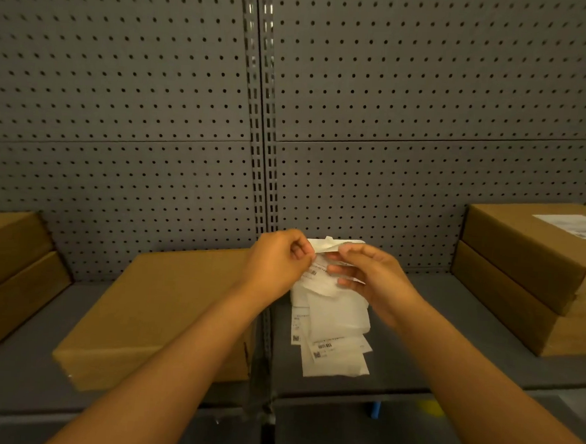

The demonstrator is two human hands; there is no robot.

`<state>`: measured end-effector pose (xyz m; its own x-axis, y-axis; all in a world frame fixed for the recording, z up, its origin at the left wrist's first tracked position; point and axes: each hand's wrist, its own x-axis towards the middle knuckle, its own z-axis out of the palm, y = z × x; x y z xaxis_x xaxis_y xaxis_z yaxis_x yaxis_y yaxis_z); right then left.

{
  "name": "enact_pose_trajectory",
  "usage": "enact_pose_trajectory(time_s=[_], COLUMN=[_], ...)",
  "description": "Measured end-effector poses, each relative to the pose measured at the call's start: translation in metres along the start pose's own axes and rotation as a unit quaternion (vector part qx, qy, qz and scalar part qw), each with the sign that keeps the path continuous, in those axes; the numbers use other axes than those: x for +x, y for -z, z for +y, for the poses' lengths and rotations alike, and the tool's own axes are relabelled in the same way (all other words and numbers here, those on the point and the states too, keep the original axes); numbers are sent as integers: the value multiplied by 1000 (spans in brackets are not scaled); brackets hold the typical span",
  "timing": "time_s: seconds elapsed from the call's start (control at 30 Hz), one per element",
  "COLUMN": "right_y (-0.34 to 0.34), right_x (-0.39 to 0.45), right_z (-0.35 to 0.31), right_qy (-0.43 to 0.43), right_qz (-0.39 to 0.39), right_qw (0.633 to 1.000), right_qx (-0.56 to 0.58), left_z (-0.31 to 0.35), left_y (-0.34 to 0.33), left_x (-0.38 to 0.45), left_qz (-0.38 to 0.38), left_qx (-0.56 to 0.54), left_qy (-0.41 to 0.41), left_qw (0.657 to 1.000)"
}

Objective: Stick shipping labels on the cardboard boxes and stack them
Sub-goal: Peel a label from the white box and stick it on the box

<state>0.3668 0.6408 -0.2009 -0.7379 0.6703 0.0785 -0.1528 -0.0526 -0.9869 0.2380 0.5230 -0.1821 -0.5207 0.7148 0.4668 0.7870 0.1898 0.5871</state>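
While a white paper shipping label (pixel 319 275) is pinched at its top edge between the left hand (pixel 277 258) and the right hand (pixel 372 278), its curled corner is gripped by the fingertips (pixel 346 249) of the right. A loose pile of white labels (pixel 336 337) is seen just below, on the grey metal shelf (pixel 447 365). At 9 o'clock of the hands an unlabelled flat brown cardboard box (pixel 162 313) is laid; at 3 o'clock, two stacked brown boxes (pixel 528 284) are found, the upper one labelled.
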Motion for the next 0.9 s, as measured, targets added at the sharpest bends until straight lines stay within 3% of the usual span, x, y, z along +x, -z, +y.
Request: enact_pose_trajectory(time_s=[0.17, 0.37, 0.9], right_y=[-15, -32, -141], right_x=[-1, 5, 15], right_z=[-1, 5, 10], right_qy=[29, 40, 56], right_qz=[14, 102, 76], right_qw=[998, 987, 990], right_qx=[-45, -116, -109], left_z=[-11, -24, -104], left_y=[17, 48, 129], left_x=[-3, -9, -17], left_qz=[36, 42, -12], left_qx=[-8, -152, -267], left_qy=[48, 136, 226], left_qw=[998, 978, 937])
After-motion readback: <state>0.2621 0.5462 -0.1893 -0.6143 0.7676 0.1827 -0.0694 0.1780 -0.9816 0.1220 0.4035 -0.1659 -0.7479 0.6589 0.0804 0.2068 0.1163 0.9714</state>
